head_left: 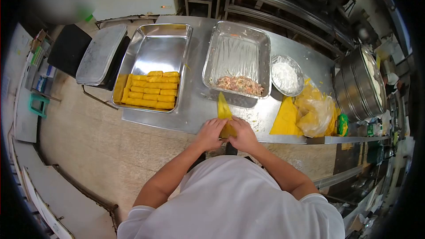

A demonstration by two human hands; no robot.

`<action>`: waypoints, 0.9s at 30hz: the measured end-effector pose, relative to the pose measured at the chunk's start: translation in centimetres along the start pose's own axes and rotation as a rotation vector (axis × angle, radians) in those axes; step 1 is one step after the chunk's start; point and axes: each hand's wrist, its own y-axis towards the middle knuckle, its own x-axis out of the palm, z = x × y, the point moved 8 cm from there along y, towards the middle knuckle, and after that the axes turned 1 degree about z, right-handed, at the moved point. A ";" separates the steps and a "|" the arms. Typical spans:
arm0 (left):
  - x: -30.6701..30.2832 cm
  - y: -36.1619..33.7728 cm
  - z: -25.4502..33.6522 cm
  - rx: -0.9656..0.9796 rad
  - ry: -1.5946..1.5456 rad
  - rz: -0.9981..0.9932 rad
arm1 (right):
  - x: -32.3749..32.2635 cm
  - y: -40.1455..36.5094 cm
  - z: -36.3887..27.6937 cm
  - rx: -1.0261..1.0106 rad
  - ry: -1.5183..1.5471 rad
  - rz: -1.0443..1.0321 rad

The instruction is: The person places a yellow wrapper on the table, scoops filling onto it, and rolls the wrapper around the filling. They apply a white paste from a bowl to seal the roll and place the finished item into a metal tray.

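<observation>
Both hands work at the table's front edge on a yellow wrapper (224, 106), whose pointed end stretches away from me across the metal top. My left hand (210, 133) has its fingers bent over the wrapper's left side. Opposite it, my right hand (241, 133) grips the right side, the two sets of fingertips almost meeting. Any filling inside is hidden by my fingers. Just beyond lies a deep metal tray (239, 53) with minced filling (241, 85) along its near side. To the left, another metal tray (161, 44) holds rows of yellow rolls (152, 92).
Right of the filling tray stands a bowl of white paste or powder (285, 77). Near it lie yellow wrapper sheets (285, 119) and a clear plastic bag (316, 110). Stacked metal steamers (356, 86) stand at the table's right end. A lidded container (101, 55) is beyond the left edge.
</observation>
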 end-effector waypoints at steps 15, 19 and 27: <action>0.6 -0.5 0.2 0.102 0.072 0.014 | 0.4 -0.2 1.0 -0.034 -0.228 -0.394; 1.6 -0.5 -0.5 0.040 0.076 -0.019 | 0.3 -0.7 1.7 -0.106 -0.241 -0.349; 1.6 0.0 0.3 0.023 0.119 -0.057 | 1.1 0.3 2.6 -0.030 -0.287 -0.430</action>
